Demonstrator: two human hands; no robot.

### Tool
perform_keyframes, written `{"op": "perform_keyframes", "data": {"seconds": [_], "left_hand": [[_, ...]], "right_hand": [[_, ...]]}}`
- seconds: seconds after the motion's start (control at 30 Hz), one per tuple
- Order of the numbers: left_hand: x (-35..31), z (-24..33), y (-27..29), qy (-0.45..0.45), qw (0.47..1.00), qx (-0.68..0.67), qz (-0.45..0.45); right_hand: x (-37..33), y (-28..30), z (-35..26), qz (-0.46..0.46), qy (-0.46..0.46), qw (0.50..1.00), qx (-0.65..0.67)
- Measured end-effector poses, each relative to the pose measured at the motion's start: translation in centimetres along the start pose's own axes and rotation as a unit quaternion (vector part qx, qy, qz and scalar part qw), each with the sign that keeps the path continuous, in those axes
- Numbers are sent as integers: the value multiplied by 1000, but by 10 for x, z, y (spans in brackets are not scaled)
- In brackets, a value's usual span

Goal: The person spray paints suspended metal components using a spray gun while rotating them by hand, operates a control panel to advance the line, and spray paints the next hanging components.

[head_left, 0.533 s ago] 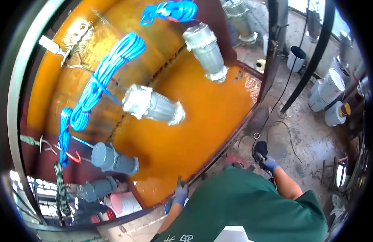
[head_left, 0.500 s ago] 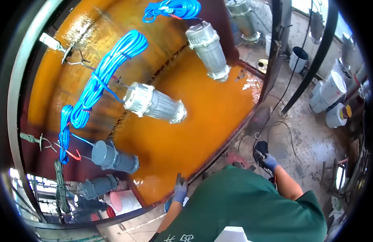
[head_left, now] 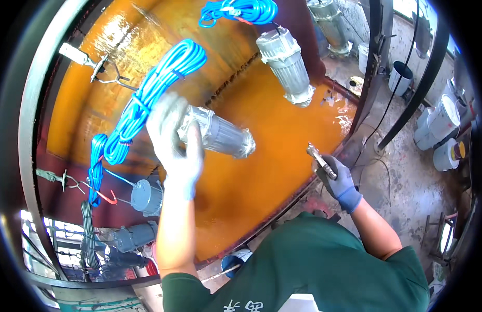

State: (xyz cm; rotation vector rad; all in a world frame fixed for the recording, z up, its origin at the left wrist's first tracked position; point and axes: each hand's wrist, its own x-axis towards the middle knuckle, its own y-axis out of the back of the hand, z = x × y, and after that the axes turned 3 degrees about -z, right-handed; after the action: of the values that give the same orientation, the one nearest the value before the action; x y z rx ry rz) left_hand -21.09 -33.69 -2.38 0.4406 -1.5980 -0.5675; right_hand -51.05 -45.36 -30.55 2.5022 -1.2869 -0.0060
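Observation:
My left hand (head_left: 173,138), in a pale glove and blurred, is raised before the cable end of a silver-coated submersible pump (head_left: 223,134). Thumb and fingers are apart; whether they touch the pump is unclear. The pump hangs tilted, with a coiled blue cable (head_left: 142,104) at its upper left. My right hand (head_left: 339,179), in a grey glove, is closed around a metal spray gun (head_left: 322,161) whose front end points up and left. A second silver pump (head_left: 286,66) hangs farther back under another blue cable coil (head_left: 241,10). The grey pump (head_left: 146,197) is partly hidden behind my left arm.
An orange-stained bay with a raised dark edge (head_left: 267,222) lies before me. Metal hooks (head_left: 110,78) hold things on the left, inside a curved frame bar (head_left: 30,171). Dark slanting posts (head_left: 418,88), white buckets (head_left: 443,114) and a loose hose (head_left: 389,177) are at right.
My left hand has risen from the bay's near edge to the middle silver pump. My right hand has come up and forward from my side, bringing the spray gun into plain view.

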Motion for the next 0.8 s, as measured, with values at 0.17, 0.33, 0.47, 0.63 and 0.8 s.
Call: {"op": "perform_keyframes", "data": {"seconds": [0.17, 0.33, 0.47, 0.63, 0.8], "left_hand": [[90, -24, -1, -88, 977, 191, -22], [101, -49, -17, 34, 977, 160, -137], [90, -49, -24, -7, 973, 192, -127], [83, -51, -18, -26, 988, 121, -98], [65, -45, 2, 46, 991, 48, -115]], "right_hand": [[-6, 24, -26, -263, 19, 964, 27], [-1, 15, -14, -174, 32, 984, -15], [12, 20, -29, -113, -30, 993, 28], [9, 16, -13, -228, 91, 969, 0], [17, 13, -16, -154, -5, 987, 54]]}}
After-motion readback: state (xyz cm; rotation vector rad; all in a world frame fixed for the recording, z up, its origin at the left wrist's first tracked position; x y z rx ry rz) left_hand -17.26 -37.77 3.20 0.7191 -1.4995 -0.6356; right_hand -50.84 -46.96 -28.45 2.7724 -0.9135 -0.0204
